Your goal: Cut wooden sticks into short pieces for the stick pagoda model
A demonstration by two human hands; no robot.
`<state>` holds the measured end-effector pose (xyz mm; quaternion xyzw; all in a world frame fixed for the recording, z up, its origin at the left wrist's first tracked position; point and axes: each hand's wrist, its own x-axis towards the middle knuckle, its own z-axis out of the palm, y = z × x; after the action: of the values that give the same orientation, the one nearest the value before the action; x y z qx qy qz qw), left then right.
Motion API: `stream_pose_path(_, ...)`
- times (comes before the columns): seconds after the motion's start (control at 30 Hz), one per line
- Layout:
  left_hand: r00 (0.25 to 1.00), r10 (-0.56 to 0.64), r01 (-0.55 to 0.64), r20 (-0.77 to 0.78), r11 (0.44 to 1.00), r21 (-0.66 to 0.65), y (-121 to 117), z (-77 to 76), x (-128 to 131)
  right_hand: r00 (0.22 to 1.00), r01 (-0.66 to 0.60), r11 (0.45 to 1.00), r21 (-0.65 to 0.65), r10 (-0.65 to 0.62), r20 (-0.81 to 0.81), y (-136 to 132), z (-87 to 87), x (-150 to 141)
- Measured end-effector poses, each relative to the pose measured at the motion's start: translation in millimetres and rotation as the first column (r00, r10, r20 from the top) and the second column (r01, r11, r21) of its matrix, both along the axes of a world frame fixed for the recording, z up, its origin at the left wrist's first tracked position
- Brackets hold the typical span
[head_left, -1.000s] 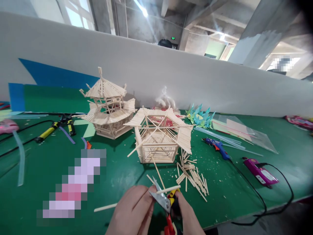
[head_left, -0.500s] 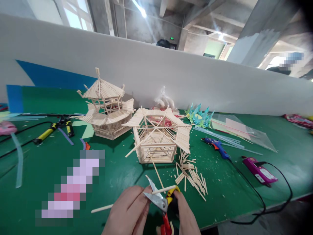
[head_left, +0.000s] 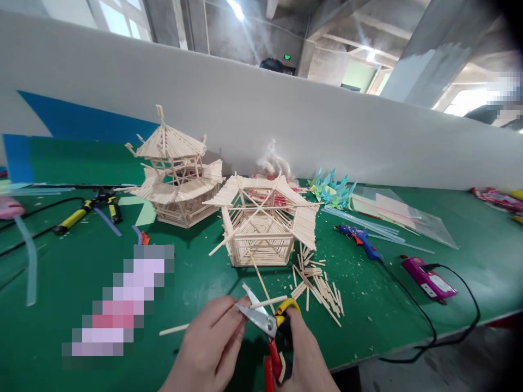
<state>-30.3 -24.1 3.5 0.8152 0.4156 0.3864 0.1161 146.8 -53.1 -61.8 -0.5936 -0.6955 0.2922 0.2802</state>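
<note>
My left hand (head_left: 214, 340) pinches a thin wooden stick (head_left: 175, 329), which pokes out on both sides of the fingers. Its right end lies between the parted blades of scissors (head_left: 263, 321) with red and yellow handles. Those handles are in the grip of my right hand (head_left: 304, 348). Just beyond my hands stands a six-sided stick framework (head_left: 261, 246) with a slatted roof rim and an open top. A heap of short cut sticks (head_left: 321, 288) lies at its right front corner.
A tiered stick pagoda (head_left: 175, 190) stands at the back left, near yellow-handled pliers (head_left: 81, 213). To the right lie a blue glue gun (head_left: 362, 239), a magenta corded box (head_left: 427, 279), clear glue sticks (head_left: 368, 222) and a blue-green folded paper piece (head_left: 333, 188). A white partition (head_left: 327, 125) closes off the back.
The scissors and both hands have shifted slightly left in view, and the yellow handle loop shows more plainly. The whole scene sits a little higher, as the head has tilted.
</note>
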Motion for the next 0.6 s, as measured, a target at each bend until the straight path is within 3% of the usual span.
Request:
stream_pose_path(0.13, 0.997, 0.058, -0.055, 0.055, 0.997, -0.047, 0.5, 6.3, 0.1, 1.0, -0.021, 0.999, -0.033, 0.021, -0.003, 4.8, 3.7, 2.6)
stream_pose_path(0.3, 0.993, 0.071, -0.073, 0.099, 0.997, 0.017, 2.6, 13.3, -1.3, 1.0, 0.012, 0.979, -0.202, -0.013, -0.004, 13.0, 5.0, 5.9)
stream_pose_path(0.47, 0.996, 0.066, -0.069, 0.057, 0.995, 0.069, 7.4, 8.6, -3.2, 1.0, 0.0, 0.932, -0.362, 0.002, 0.004, 23.8, 13.6, 3.5)
stream_pose_path(0.6, 0.996, 0.079, -0.082, 0.038, 0.994, 0.076, 9.5, 3.0, -4.1, 0.999, 0.017, 0.908, -0.419, -0.002, 0.036, 27.9, 10.7, 3.3)
